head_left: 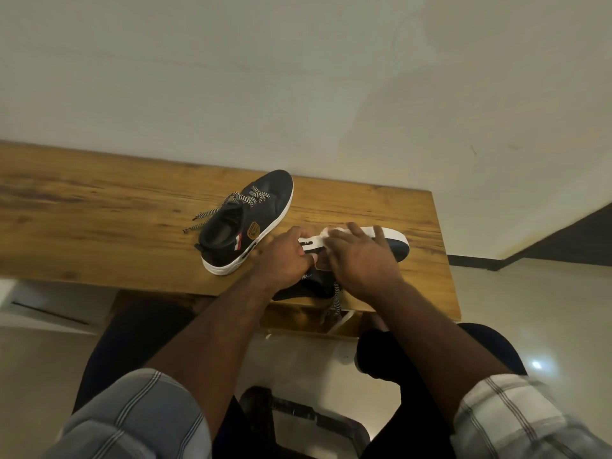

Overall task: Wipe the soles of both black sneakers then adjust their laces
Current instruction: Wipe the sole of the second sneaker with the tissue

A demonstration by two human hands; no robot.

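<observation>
- While the left hand point(284, 256) curls round the heel end of the near sneaker point(395, 248), that shoe lies on its side at the desk's point(99, 210) front edge, white sole facing the wall.
- Right hand point(361, 256) presses a white cloth point(326, 234) on the sole, fingers spread fairly flat.
- Second sneaker point(246, 223) sits upright just left: black upper, white sole, checkered laces point(212, 213) trailing loose.
- Gold badge on its side, writing too small to read.
- Near sneaker's lace dangles over the desk edge.
</observation>
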